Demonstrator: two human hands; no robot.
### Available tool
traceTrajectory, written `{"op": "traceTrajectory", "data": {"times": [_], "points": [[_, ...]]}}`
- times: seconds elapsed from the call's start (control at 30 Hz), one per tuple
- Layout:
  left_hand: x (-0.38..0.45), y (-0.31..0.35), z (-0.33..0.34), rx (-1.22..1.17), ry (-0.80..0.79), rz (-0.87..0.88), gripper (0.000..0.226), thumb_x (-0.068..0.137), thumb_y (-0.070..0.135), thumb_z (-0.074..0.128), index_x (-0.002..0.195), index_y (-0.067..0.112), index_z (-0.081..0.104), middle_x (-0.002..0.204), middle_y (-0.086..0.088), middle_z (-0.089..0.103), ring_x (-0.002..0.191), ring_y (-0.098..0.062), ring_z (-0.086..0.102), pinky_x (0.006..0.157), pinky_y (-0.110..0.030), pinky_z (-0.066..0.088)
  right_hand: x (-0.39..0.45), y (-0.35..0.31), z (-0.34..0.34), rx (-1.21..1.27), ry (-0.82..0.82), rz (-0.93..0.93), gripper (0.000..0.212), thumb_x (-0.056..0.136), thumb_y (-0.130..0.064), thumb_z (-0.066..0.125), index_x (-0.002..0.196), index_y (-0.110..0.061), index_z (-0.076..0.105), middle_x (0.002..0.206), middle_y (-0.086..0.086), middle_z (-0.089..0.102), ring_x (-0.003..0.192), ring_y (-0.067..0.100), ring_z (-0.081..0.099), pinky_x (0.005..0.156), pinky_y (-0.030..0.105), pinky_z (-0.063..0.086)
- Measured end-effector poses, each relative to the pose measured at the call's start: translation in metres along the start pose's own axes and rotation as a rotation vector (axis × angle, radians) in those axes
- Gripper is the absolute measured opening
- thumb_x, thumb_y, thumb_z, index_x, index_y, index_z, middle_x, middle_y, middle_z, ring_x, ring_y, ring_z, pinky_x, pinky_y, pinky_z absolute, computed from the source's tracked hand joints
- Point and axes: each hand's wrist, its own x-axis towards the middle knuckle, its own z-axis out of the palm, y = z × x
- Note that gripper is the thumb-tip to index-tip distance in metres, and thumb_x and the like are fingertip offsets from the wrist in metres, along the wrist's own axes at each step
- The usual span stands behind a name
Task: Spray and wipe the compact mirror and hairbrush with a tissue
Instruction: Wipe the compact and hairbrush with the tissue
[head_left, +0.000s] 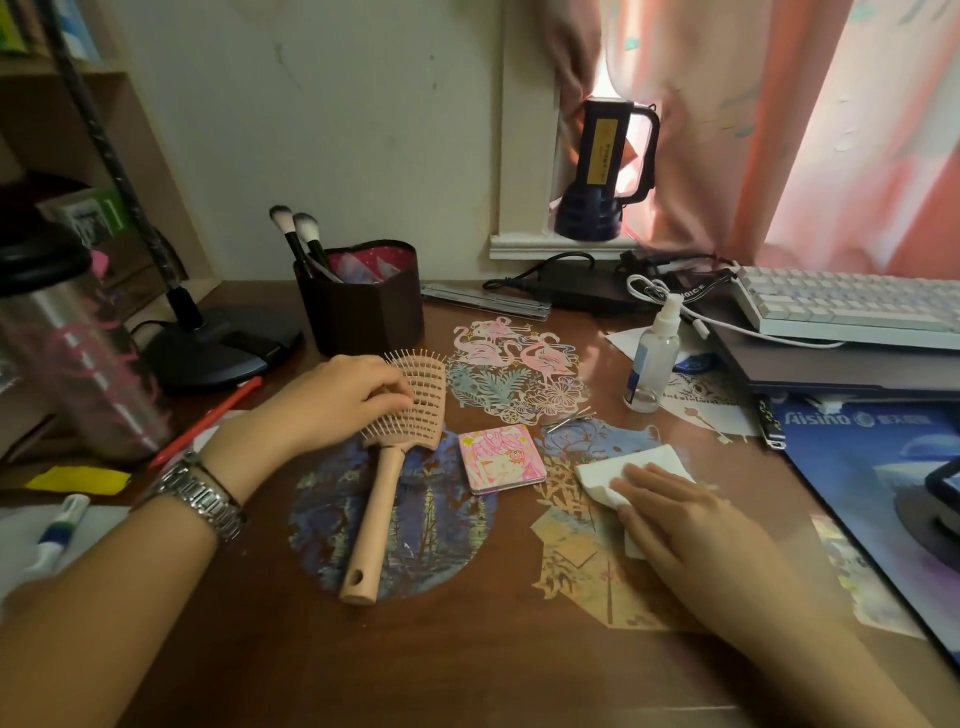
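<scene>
Now left hand (340, 397) touches hairbrush (400, 447) — right hand (675, 512) flat on tissue (628, 470).

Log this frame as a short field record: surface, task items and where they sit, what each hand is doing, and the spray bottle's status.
surface: brown desk with paper-cut decorations
hairbrush: lying on the desk, bristles up, handle toward the person
compact mirror: closed, flat, just right of the brush head
tissue: flat on the desk, right of the mirror
spray bottle: upright, beyond the tissue, untouched
left hand: fingers on the brush head
right hand: resting flat on the tissue
</scene>
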Motion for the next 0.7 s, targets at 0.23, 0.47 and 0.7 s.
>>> {"op": "traceTrajectory", "data": {"times": [0.23, 0.47, 0.7], "points": [[0.004, -0.017, -0.008, 0.243, 0.041, 0.223, 0.040, 0.094, 0.009, 0.046, 0.127, 0.031, 0.052, 0.130, 0.006, 0.052, 0.118, -0.013, 0.049, 0.096, -0.035, 0.044, -0.001, -0.002, 0.007, -0.003, 0.032, -0.001, 0.035, 0.093, -0.037, 0.044, 0.125, -0.031, 0.058, 0.135, -0.013, 0.052, 0.129, 0.010, 0.044, 0.100, 0.033, 0.041], [0.018, -0.026, -0.007, 0.510, -0.203, 0.421, 0.090, 0.087, 0.008, 0.060, 0.145, 0.044, 0.002, 0.158, 0.008, 0.006, 0.145, -0.015, 0.001, 0.114, -0.036, 0.004, 0.001, -0.002, 0.016, -0.065, 0.071, -0.003, 0.037, 0.089, -0.035, 0.045, 0.118, -0.023, 0.064, 0.125, -0.004, 0.062, 0.120, 0.017, 0.054, 0.099, 0.029, 0.033], [0.031, -0.015, -0.009, 0.511, -0.380, 0.445, 0.085, 0.081, 0.013, 0.068, 0.143, 0.044, 0.019, 0.157, 0.010, 0.011, 0.144, -0.011, -0.004, 0.115, -0.043, 0.003, -0.001, -0.003, 0.017, -0.090, 0.109, -0.005, 0.035, 0.087, -0.032, 0.048, 0.116, -0.021, 0.066, 0.123, -0.003, 0.064, 0.117, 0.019, 0.057, 0.097, 0.030, 0.036]]}}
